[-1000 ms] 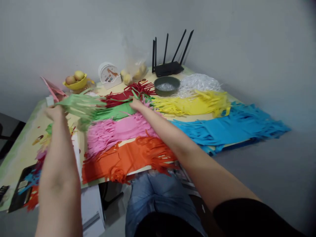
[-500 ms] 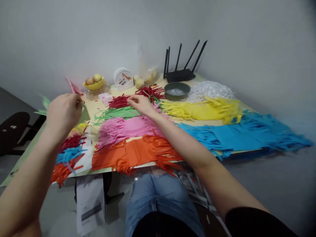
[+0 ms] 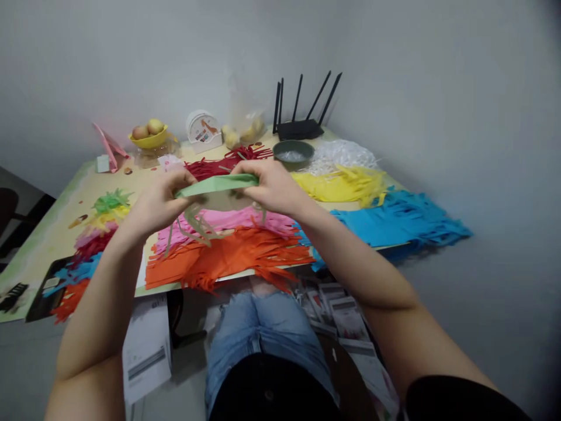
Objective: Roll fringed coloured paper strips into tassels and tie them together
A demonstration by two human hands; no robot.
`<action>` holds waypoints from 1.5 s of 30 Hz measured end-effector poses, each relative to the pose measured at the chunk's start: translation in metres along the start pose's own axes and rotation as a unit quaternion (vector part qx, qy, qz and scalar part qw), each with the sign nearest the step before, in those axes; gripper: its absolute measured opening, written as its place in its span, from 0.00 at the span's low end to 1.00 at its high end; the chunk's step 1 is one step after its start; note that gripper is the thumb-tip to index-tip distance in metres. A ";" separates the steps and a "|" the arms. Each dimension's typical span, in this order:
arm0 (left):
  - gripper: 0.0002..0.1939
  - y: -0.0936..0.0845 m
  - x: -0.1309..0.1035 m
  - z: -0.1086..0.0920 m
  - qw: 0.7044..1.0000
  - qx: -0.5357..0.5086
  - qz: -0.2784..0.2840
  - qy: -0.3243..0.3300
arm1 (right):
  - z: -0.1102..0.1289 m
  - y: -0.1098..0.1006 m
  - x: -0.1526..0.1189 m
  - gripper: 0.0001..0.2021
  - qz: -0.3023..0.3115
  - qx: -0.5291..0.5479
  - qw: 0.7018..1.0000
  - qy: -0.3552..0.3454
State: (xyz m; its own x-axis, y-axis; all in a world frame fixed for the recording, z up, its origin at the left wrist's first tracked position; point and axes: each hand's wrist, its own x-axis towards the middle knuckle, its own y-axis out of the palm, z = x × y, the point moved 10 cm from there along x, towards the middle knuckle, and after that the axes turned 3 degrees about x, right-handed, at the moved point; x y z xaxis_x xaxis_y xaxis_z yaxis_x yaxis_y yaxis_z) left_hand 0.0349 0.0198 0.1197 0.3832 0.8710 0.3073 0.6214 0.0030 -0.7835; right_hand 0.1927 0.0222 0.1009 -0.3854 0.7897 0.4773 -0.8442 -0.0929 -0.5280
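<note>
Head view — green strip (image 3: 217,185) aloft, orange fringe (image 3: 243,250) overhanging table edge (image 3: 144,291).

One left hand (image 3: 158,202), one right hand (image 3: 278,187): two hands. One green fringed strip (image 3: 217,185) between them. Five large fringed bundles (image 3: 232,254): one each in dark red, pink, orange, yellow, blue. Small fringed bundles (image 3: 111,200) in six colours. One white heap of shreds (image 3: 346,155). One router (image 3: 300,128), five antennas (image 3: 298,97). One dark green bowl (image 3: 293,165), one yellow bowl (image 3: 151,141), at least two fruits (image 3: 155,126).
</note>
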 end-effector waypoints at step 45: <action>0.23 0.003 -0.030 -0.020 0.978 -0.037 0.194 0.072 | 0.019 0.019 -0.007 0.10 0.225 -0.082 0.971 -0.015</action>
State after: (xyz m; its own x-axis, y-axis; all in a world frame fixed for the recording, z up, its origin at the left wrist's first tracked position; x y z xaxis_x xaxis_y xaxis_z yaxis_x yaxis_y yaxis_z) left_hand 0.0385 -0.0165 0.1189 0.6883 0.7219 0.0716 0.4559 -0.3538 -0.8167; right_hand 0.1728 0.0036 0.1010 -0.7145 0.6729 0.1916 -0.5183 -0.3251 -0.7910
